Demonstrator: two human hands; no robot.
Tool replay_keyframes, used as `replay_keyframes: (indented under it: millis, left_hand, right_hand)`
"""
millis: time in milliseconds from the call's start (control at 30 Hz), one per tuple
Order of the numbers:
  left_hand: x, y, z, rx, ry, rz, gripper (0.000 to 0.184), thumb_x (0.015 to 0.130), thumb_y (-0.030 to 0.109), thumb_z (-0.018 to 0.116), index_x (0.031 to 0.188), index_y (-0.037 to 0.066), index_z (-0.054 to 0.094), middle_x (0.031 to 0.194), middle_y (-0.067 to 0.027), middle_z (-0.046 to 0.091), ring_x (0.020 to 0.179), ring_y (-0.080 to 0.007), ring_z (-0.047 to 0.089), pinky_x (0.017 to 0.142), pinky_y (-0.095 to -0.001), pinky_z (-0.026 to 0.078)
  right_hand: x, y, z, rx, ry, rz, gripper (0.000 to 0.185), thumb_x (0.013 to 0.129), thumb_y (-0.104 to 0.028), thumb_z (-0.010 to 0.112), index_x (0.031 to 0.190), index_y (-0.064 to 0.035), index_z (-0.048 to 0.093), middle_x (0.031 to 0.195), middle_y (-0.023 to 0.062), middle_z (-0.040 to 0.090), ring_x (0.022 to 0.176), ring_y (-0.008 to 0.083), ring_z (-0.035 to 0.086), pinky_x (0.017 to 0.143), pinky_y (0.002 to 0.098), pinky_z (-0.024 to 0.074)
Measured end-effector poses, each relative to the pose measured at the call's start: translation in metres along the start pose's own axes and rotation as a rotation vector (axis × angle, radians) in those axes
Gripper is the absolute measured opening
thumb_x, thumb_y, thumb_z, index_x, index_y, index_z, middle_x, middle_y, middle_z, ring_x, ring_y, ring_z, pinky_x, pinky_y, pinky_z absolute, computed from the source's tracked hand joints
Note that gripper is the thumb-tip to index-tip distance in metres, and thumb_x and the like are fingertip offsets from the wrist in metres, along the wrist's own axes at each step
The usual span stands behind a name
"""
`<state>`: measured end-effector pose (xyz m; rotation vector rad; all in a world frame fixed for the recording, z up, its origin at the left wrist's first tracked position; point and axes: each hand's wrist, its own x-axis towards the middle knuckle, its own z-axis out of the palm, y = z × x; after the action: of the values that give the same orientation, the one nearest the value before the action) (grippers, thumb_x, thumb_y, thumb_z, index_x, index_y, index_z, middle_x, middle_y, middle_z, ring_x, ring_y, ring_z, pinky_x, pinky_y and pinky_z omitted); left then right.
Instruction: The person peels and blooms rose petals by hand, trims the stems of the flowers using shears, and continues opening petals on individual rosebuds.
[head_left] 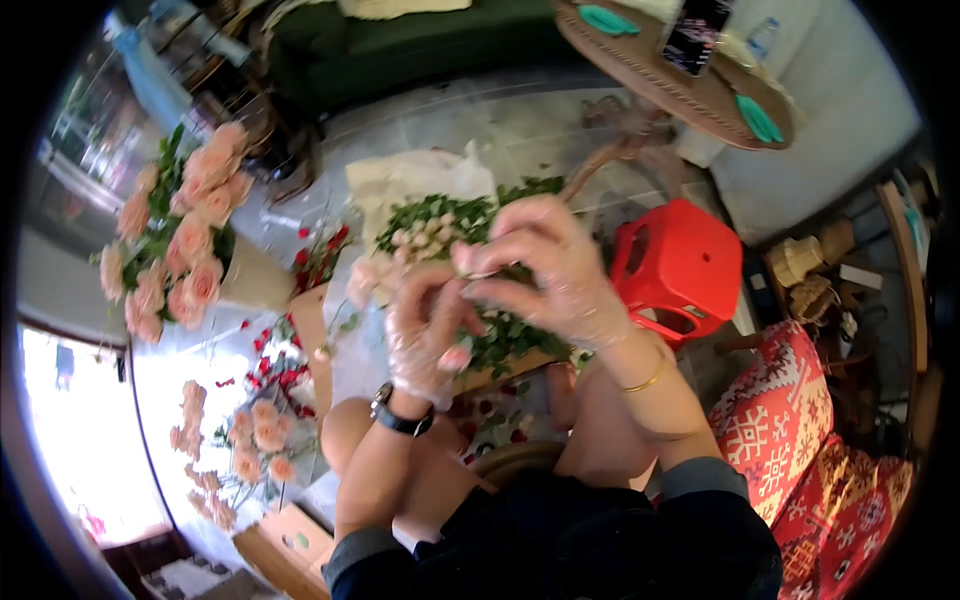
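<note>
My left hand [427,325], in a clear plastic glove, has its fingers curled in a pinch close to my right hand. My right hand [545,270], gloved likewise, bends its thumb and fingertips together at the same spot. A small pale pink piece [464,259] shows at the right fingertips; I cannot tell whether it is a petal. Whatever is between the fingers is too small and blurred to name. Just below my left hand is a pink rose [455,357]. Beneath and beyond both hands lie green leafy stems [510,340] and a bunch of pale rosebuds [425,232].
A bucket [258,275] of peach roses [205,190] stands at left, with more roses [262,430] below. Red petals [275,370] litter the floor. At right are a red plastic stool [680,265] and a patterned cushion [775,420]. A wooden table [690,95] stands at upper right.
</note>
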<state>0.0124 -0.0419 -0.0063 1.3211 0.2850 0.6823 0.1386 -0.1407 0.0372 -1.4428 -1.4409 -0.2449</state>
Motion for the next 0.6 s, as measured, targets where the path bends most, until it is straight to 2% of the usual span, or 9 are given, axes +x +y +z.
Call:
replay_keyframes:
  millis: [100,233,300,433,500,533,600]
  left_hand:
    - [0.0002,-0.0015,-0.0011,-0.006,-0.007,-0.057,0.007,0.088,0.009,0.049,0.093,0.003,0.050,0.067,-0.0030,0.051,0.056,-0.0084,0.051,0.049,-0.0243,0.050]
    - [0.0021,-0.0081,0.0010,-0.033,-0.021,-0.040,0.005,0.088,0.009,0.049,0.089,0.004,0.050,0.065,-0.0027,0.050,0.055,-0.0075,0.049,0.048,-0.0228,0.050]
    - [0.0017,-0.0099,0.0025,-0.084,-0.003,-0.038,0.006,0.088,0.009,0.049,0.087,0.003,0.049,0.065,-0.0025,0.050,0.055,-0.0077,0.049,0.047,-0.0231,0.050]
    - [0.0019,-0.0061,0.0057,-0.096,0.021,-0.046,0.009,0.088,0.011,0.051,0.087,0.003,0.050,0.066,-0.0034,0.052,0.055,-0.0080,0.049,0.047,-0.0233,0.049]
    - [0.0030,-0.0053,0.0029,-0.049,0.014,-0.083,0.013,0.088,0.015,0.052,0.093,0.002,0.052,0.072,-0.0042,0.055,0.057,-0.0083,0.051,0.049,-0.0234,0.048]
    - [0.0034,-0.0052,0.0029,-0.043,0.020,-0.086,0.013,0.088,0.015,0.052,0.093,0.002,0.052,0.072,-0.0042,0.055,0.057,-0.0083,0.051,0.049,-0.0234,0.048]
    - [0.0032,-0.0060,0.0003,0.022,0.048,0.025,0.020,0.088,0.018,0.053,0.100,0.002,0.054,0.079,-0.0042,0.057,0.059,-0.0086,0.051,0.053,-0.0228,0.046]
  right_hand:
    - [-0.0002,-0.0025,-0.0007,-0.082,0.037,-0.041,0.024,0.062,-0.013,0.075,0.083,-0.0101,0.062,0.083,0.0045,0.053,0.075,0.0211,0.054,0.065,0.0311,0.0446]
    - [-0.0017,-0.0049,0.0026,-0.124,0.083,-0.031,0.024,0.062,-0.009,0.074,0.082,-0.0094,0.062,0.081,0.0044,0.052,0.072,0.0213,0.054,0.061,0.0306,0.0451]
    - [-0.0041,-0.0025,0.0049,-0.208,0.119,-0.101,0.027,0.062,-0.007,0.074,0.084,-0.0084,0.060,0.080,0.0041,0.053,0.069,0.0219,0.055,0.058,0.0307,0.0452]
    - [-0.0074,-0.0034,0.0045,-0.280,0.076,-0.118,0.018,0.069,-0.012,0.068,0.085,-0.0093,0.061,0.082,0.0029,0.055,0.072,0.0202,0.056,0.060,0.0301,0.0450]
    - [-0.0063,0.0021,0.0041,-0.228,0.031,-0.261,0.032,0.062,-0.009,0.074,0.089,-0.0083,0.057,0.083,0.0035,0.055,0.069,0.0229,0.057,0.058,0.0314,0.0462]
    - [-0.0055,0.0027,0.0034,-0.220,0.031,-0.258,0.032,0.062,-0.009,0.074,0.089,-0.0083,0.057,0.083,0.0035,0.055,0.069,0.0229,0.057,0.058,0.0314,0.0462]
    - [-0.0033,0.0003,0.0023,0.077,0.012,-0.272,0.028,0.065,-0.016,0.075,0.087,-0.0093,0.058,0.084,0.0037,0.057,0.071,0.0226,0.058,0.061,0.0317,0.0466]
